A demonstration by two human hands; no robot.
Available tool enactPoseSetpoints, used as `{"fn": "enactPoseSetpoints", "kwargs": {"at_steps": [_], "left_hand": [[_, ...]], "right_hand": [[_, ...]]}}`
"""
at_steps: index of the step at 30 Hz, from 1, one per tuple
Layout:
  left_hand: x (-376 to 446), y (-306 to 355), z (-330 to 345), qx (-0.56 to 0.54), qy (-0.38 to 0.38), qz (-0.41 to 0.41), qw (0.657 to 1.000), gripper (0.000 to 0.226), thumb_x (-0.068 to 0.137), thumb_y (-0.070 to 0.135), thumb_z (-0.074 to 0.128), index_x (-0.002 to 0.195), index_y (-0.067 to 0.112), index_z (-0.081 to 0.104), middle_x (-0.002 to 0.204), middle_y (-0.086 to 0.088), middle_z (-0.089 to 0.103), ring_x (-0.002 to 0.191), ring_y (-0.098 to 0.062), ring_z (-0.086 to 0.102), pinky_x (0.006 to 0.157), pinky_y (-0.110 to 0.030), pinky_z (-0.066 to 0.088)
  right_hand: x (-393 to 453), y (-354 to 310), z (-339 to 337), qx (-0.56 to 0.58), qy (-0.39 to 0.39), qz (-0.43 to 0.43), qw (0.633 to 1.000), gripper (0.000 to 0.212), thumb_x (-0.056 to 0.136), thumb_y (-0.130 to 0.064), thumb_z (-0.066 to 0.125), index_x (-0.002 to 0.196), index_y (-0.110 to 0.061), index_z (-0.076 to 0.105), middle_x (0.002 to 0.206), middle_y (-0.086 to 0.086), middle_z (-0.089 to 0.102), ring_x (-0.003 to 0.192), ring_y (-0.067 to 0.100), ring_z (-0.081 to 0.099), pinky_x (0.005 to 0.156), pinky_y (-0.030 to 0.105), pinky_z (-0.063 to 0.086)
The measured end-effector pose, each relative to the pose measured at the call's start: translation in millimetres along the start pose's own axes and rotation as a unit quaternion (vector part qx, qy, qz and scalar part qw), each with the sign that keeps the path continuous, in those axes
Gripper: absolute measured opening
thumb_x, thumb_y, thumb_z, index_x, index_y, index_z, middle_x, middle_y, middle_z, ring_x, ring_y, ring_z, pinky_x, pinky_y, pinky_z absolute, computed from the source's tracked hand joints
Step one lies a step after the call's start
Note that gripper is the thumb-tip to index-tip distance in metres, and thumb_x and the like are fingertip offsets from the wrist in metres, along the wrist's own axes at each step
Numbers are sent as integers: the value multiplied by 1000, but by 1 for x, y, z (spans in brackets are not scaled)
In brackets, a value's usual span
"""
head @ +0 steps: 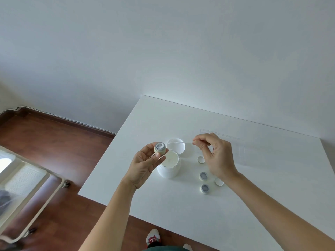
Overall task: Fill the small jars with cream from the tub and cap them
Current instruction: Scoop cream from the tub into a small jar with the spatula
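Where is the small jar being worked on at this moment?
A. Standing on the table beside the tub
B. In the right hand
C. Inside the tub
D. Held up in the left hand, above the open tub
D: the left hand holds the small jar raised over the open tub.

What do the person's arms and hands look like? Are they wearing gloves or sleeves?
No gloves and no sleeves in view. Both arms are bare from the bottom of the picture up to the wrists. The left hand and the right hand are bare too, with short, plain nails. I see no rings, watch or bracelet.
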State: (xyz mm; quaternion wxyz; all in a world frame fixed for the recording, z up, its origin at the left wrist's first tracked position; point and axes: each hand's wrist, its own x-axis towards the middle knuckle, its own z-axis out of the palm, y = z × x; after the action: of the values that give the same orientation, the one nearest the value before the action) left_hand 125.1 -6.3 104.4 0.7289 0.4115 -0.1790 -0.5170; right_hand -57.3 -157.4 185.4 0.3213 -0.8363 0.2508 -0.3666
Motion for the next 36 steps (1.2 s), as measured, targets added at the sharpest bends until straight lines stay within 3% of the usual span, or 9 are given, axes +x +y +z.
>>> {"fn": "enactPoseSetpoints", "kwargs": {"at_steps": [5, 8, 14, 16, 19, 23, 27, 32, 36], "left_hand": [[-4, 1, -6, 36, 27, 16, 999, 32, 79, -3, 72, 107, 13, 66, 112, -5, 72, 111, -29, 67, 103, -39, 52], [-8, 2, -11, 52, 46, 26, 997, 35, 75, -5, 76, 103, 14, 65, 110, -4, 71, 107, -31, 65, 103, -39, 50], [-15, 2, -21, 74, 82, 24, 994, 41, 72, -1, 76, 110, 8, 63, 111, -8, 70, 104, -28, 65, 98, -33, 51], [-16, 1, -24, 78, 88, 21, 993, 42, 71, 0, 77, 110, 8, 64, 111, -10, 71, 103, -27, 65, 95, -30, 54], [-17, -2, -26, 79, 92, 19, 992, 41, 70, -1, 77, 109, 7, 66, 108, -8, 74, 100, -25, 67, 89, -25, 56], [-18, -4, -26, 81, 102, 17, 991, 42, 70, -2, 76, 109, 6, 65, 105, -6, 74, 99, -23, 68, 87, -24, 56], [-18, -3, -27, 85, 104, 15, 991, 42, 70, -1, 76, 110, 5, 64, 106, -7, 74, 98, -22, 69, 87, -24, 56], [-17, -4, -30, 97, 106, 8, 990, 37, 79, -12, 71, 111, 5, 65, 106, -6, 74, 94, -19, 70, 85, -23, 55], [-16, -6, -32, 108, 110, 5, 988, 36, 79, -12, 73, 109, 7, 66, 106, -5, 75, 94, -18, 70, 85, -24, 55]], "right_hand": [[1, 12, 11, 66, -3, 188, 980, 15, 93, -16, 58, 82, -19, 67, 70, -11, 71, 45, -3, 50, 48, 9, 37], [-2, 25, 22, 33, -35, 234, 971, 15, 92, -15, 58, 80, -15, 67, 70, -8, 71, 43, -3, 49, 45, 8, 35], [0, 27, 50, -46, -122, 209, 969, 14, 90, -9, 59, 79, -8, 68, 72, -1, 72, 59, -11, 58, 55, 3, 40], [3, 26, 57, -70, -152, 192, 967, 15, 90, -7, 57, 79, -5, 67, 73, 5, 71, 63, 0, 61, 57, 9, 44], [9, 27, 69, -143, -228, 138, 953, 18, 90, -5, 50, 82, 0, 66, 76, 12, 69, 78, 27, 61, 68, 33, 49], [15, 25, 86, -239, -295, 74, 922, 18, 88, 3, 46, 86, 3, 63, 77, 15, 62, 87, 31, 58, 74, 42, 50], [15, 25, 100, -260, -351, 77, 896, 17, 86, 6, 46, 89, 0, 62, 87, 17, 67, 89, 30, 59, 72, 38, 49], [17, 31, 99, -179, -313, 186, 914, 19, 88, 0, 45, 86, 4, 64, 91, 17, 68, 87, 30, 63, 72, 35, 53], [20, 42, 82, -137, -255, 280, 915, 21, 84, 0, 49, 77, 4, 69, 85, 16, 71, 73, 21, 59, 61, 24, 44]]}}
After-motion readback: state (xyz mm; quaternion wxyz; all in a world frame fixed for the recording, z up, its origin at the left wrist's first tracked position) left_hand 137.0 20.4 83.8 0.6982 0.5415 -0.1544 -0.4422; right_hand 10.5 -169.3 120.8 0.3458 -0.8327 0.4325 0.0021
